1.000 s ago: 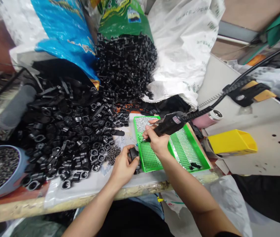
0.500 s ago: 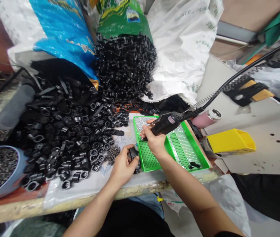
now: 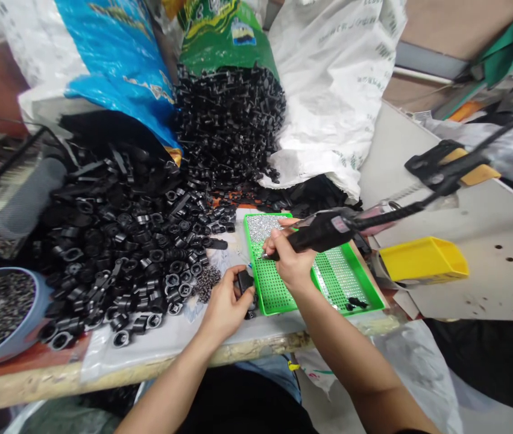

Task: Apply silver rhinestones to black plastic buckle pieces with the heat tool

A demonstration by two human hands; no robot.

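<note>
Right hand [image 3: 289, 260] is clamping black corded tool [image 3: 320, 231], long axis slanting down-left w/ tip just over green tray [image 3: 270, 288], while left hand [image 3: 224, 302] is pinching small black part [image 3: 245, 281] against tray's left edge, fingers tight.

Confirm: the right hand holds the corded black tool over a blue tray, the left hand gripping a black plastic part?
In the head view the tray is green, not blue; the right hand holds the corded black tool, the left hand the black plastic part.
</note>
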